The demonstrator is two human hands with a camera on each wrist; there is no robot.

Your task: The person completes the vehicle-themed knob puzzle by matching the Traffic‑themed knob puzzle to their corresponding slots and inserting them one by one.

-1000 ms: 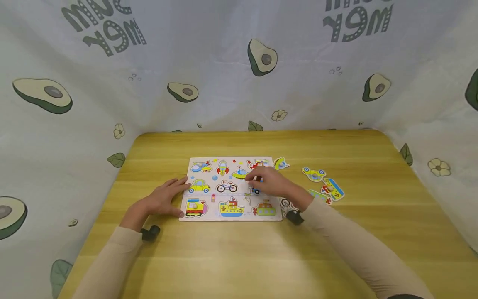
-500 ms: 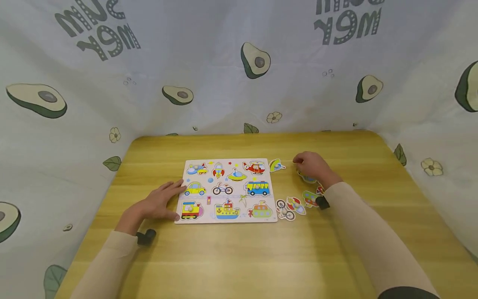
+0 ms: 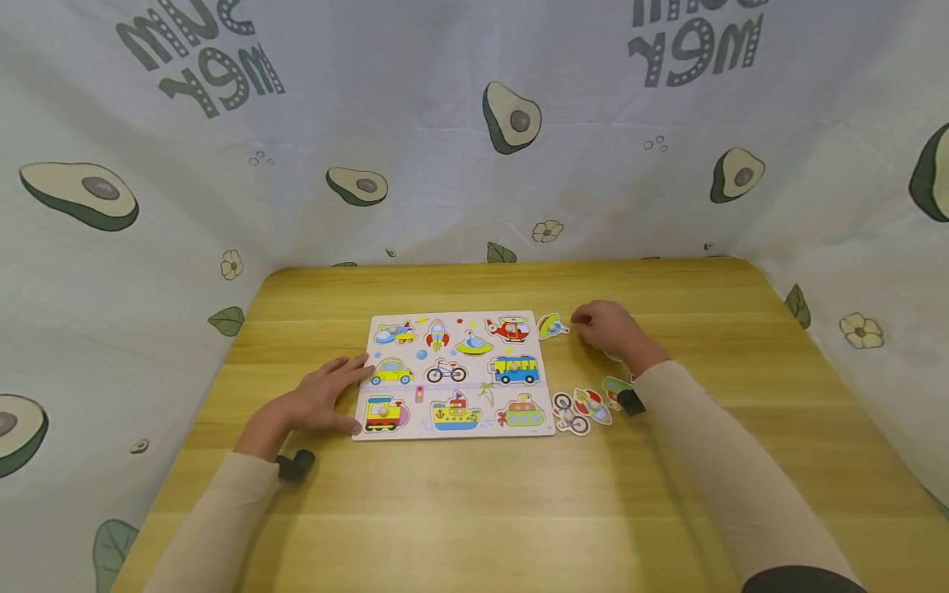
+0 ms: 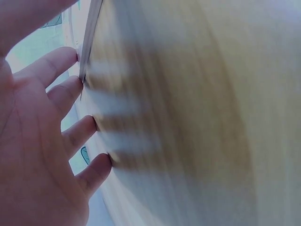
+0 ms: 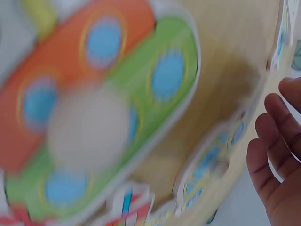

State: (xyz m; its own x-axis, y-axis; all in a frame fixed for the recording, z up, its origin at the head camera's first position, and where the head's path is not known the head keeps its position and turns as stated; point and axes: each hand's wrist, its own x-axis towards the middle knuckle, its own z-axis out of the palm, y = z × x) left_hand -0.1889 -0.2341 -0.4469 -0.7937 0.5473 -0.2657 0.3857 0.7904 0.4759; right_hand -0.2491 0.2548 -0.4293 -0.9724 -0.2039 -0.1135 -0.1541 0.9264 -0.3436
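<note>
My left hand (image 3: 320, 402) rests along the left edge of a vehicle puzzle board (image 3: 415, 391), fingers spread and fairly straight. In the left wrist view its fingertips (image 4: 87, 123) reach the table and the board's edge. A knobbed bus piece (image 3: 515, 369) sits in its slot at the board's right side. Just off the top right corner lies a spaceship puzzle piece (image 3: 550, 326). My right hand (image 3: 611, 331) hovers beside that piece, fingers loosely bent and holding nothing. The right wrist view shows a car piece (image 5: 200, 165) under the hand.
A bicycle piece (image 3: 571, 416) and a rocket piece (image 3: 593, 406) lie right of the board's lower corner. A submarine piece (image 5: 174, 42) looms close in the right wrist view, with a boat piece (image 5: 134, 205) below. A patterned cloth (image 3: 437, 222) hangs behind the table (image 3: 474, 511).
My right hand has left the bus, now seen in its slot, and moved right over the loose pieces. It has since shifted slightly left towards the spaceship piece. The left hand stays on the board.
</note>
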